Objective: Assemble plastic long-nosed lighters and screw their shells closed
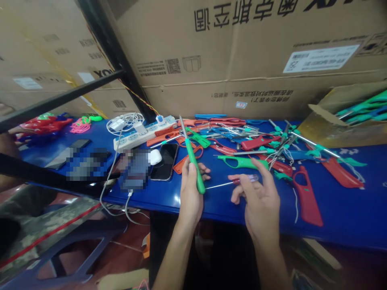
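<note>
My left hand (pixel 190 197) is closed around a green long-necked lighter (pixel 192 157), with its metal tube pointing up and away from me. Between the fingers of my right hand (pixel 263 205) is a screwdriver (pixel 253 177) with a clear and red handle. Its thin shaft points left, and the tip is close to the lower end of the lighter; whether they touch I cannot tell. Just beyond my right hand lies another green lighter (pixel 249 162) on the blue table (pixel 223 205). A red lighter handle (pixel 307 197) rests to the right.
Lighter parts in several colours pile up behind my hands. A cardboard box (pixel 320 125) with green lighters stands at right. On the left are a black phone (pixel 165 163), a white earbud case (pixel 155 157), a power strip (pixel 133 139) and cables. Large cartons (pixel 187 92) back the table.
</note>
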`<state>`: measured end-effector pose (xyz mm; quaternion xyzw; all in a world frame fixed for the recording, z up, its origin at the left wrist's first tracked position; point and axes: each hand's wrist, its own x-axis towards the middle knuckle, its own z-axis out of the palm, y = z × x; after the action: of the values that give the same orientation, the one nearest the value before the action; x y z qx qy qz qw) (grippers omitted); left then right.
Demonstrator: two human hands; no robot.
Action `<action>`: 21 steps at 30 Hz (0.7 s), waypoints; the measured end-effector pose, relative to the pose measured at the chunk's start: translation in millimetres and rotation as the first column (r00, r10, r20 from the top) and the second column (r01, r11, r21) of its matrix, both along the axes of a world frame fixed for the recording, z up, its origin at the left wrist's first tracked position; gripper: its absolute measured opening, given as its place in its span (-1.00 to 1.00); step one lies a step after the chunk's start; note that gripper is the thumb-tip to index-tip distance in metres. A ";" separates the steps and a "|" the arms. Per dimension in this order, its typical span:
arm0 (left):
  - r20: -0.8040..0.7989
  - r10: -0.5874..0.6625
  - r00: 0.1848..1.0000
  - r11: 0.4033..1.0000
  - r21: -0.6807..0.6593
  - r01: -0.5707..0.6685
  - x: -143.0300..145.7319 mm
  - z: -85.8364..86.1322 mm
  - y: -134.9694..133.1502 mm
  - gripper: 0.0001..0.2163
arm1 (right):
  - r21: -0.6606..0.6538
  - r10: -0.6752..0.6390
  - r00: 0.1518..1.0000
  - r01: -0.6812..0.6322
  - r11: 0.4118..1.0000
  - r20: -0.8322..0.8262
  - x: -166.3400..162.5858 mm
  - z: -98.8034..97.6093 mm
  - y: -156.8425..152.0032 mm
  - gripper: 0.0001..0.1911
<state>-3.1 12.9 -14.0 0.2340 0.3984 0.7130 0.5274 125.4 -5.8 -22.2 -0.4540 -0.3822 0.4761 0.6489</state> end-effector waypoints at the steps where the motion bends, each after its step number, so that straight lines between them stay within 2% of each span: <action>1: 0.000 -0.001 1.000 1.000 -0.001 0.001 -0.2 -0.3 0.0 -0.71 | -0.001 -0.008 1.000 0.008 1.000 0.014 -0.4 0.2 -0.5 -0.56; 8: 0.039 0.031 0.999 0.999 -0.030 -0.030 -2.0 1.0 -0.8 -0.75 | 0.041 0.144 0.984 -0.140 0.989 -0.109 3.9 2.3 -3.0 -0.58; 14: 0.119 -0.029 0.992 0.999 -0.039 0.034 -4.3 6.6 -1.5 -0.74 | 0.041 0.000 0.998 -0.002 0.999 0.056 2.7 -2.4 -4.8 -0.72; 19: 0.176 0.017 0.984 0.995 -0.104 0.002 -6.8 8.7 0.2 -0.70 | 0.111 0.122 0.992 -0.126 0.986 0.042 3.5 -2.1 -8.4 -0.63; 21: 0.185 0.030 0.982 0.992 -0.124 -0.007 -7.4 9.4 0.6 -0.71 | 0.110 0.087 0.993 -0.096 0.989 0.086 4.8 -3.9 -8.4 -0.68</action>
<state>-10.6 13.5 -4.5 0.1295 0.3927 0.7108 0.5691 130.2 -14.1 -26.0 -0.4171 -0.4550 0.4640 0.6354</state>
